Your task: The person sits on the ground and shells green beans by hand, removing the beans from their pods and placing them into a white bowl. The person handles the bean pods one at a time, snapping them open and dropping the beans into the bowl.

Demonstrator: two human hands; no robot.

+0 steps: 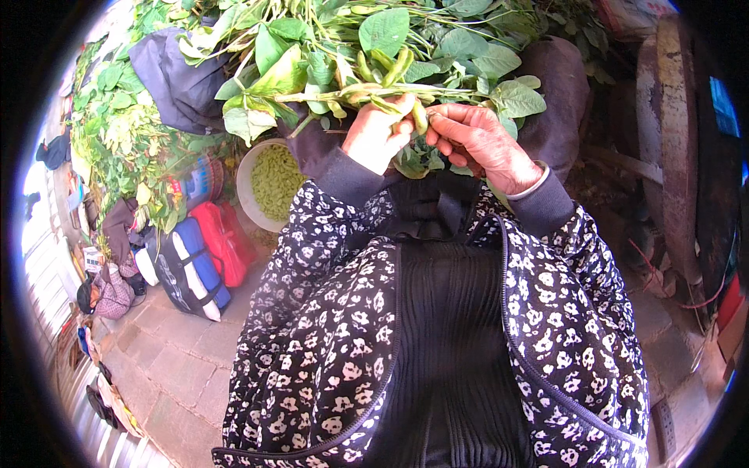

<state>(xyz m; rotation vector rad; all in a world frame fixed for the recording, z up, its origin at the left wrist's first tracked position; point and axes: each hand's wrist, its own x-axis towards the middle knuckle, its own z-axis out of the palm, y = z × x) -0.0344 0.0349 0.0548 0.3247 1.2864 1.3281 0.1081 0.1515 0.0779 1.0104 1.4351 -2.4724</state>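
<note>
My left hand (374, 136) is at a leafy soybean stem (327, 95), its fingertips on a plump green soybean pod (420, 119). From the other side, the thumb and fingers of my right hand (483, 140) pinch at the same pod's edge; the exact contact is small and partly hidden. More pods (398, 67) hang in a cluster just above my left hand. Broad green soybean leaves (383, 32) and stems lie heaped across my lap. Left of my knee stands a white bucket (244, 190) holding many shelled green beans (274, 181).
A larger heap of soybean plants (126, 146) spreads at the left, with dark cloth (178, 79) beside it. Red (219, 243) and blue-and-white bags (190, 272) stand on the paved floor (175, 362). A worn wooden frame (676, 117) rises close on the right.
</note>
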